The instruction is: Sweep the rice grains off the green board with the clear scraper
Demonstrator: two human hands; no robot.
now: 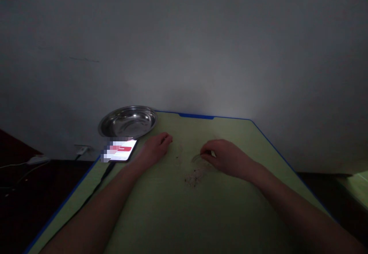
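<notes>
A slender, pale implement (pixel 196 157), possibly tweezers but too blurred for us to be sure, sits just beyond a scatter of tiny pale and dark grains (pixel 194 179) in dim light. We see the right hand (pixel 224 155), beyond the scatter and to its right, pinching the implement between thumb and forefinger, its tip angled down toward the grains. The left hand (pixel 156 147) rests beyond the scatter and to its left, fingers curled close together; whether they grip anything we cannot tell. A lone dark speck (pixel 176 157) lies left of the scatter, on the side of that hand. We judge the step in hand to be close work at the grains with the implement, and the next move to call for a light, steady pinch and a precisely placed tip. Farther left of the scatter, we find a lit smartphone (pixel 123 152) with a dark cable (pixel 102 179) beside it, and beyond it a stainless-steel basin (pixel 148 120). Around the scatter spreads the green, blue-edged tabletop (pixel 161 212); past it stands a plain wall (pixel 201 47).
</notes>
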